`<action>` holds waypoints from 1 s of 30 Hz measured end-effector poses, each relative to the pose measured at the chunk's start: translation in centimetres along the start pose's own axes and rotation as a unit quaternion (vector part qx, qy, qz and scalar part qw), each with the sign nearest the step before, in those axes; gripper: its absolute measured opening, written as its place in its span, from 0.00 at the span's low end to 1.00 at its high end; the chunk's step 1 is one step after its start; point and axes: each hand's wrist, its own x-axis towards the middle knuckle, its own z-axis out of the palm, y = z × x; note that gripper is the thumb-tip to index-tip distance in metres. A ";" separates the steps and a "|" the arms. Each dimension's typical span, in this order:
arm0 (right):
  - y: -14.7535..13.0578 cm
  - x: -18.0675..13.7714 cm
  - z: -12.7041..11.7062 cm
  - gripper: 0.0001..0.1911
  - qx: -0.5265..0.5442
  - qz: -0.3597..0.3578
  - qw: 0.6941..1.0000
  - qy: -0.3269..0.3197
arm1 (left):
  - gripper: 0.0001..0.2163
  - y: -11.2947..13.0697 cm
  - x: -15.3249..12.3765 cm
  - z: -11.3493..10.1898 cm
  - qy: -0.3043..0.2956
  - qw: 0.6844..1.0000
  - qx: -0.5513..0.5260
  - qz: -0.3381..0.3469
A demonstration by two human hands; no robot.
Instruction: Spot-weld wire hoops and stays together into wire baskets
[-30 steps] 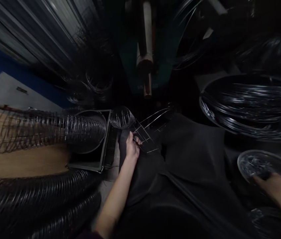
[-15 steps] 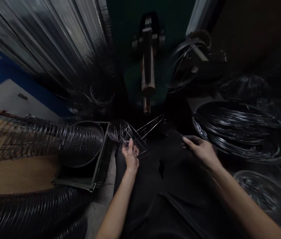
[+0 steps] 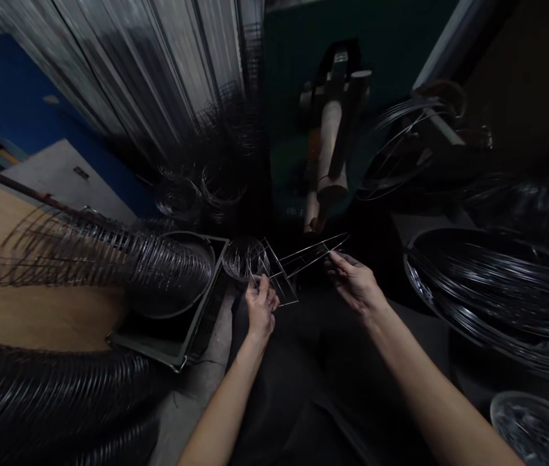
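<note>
My left hand (image 3: 262, 304) pinches one end of a thin metal wire frame (image 3: 281, 266), which has crossing bars and long prongs pointing right. At the far end of those prongs, my right hand (image 3: 355, 278) has its thumb and fingers closed on the wire. The frame hangs above my dark-clothed lap. Just beyond it stands a machine with two thick metal cylinders (image 3: 331, 188), one above the other, their ends close to the wire. Behind my left hand lies a small bundle of wire rings (image 3: 244, 259).
To the left, a row of wire rings (image 3: 158, 262) rests in a green crate (image 3: 177, 359). More dark rings (image 3: 61, 395) are stacked at lower left. On the right are a basin of wire hoops (image 3: 492, 291) and a round tub of small metal pieces (image 3: 541, 427).
My right hand has moved left and up from my lap side and closed on the frame's prongs. The frame has turned slightly; the view has shifted left.
</note>
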 end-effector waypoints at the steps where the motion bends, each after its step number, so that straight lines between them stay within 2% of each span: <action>1: 0.0 -0.1 0.2 0.12 0.005 0.002 1.000 0.001 | 0.21 0.1 0.1 0.1 0.002 1.000 -0.002 -0.003; 8: 0.1 -0.3 1.0 0.14 0.013 -0.018 1.000 -0.005 | 0.24 0.8 0.3 0.8 0.013 1.000 0.006 -0.012; 17: -0.1 -0.3 2.1 0.15 0.044 -0.007 0.999 0.031 | 0.25 1.1 0.8 1.0 0.018 1.000 0.019 -0.015; 30: -0.9 -0.3 3.9 0.07 0.051 0.005 0.996 0.068 | 0.25 2.6 1.3 1.9 0.007 0.999 0.036 -0.032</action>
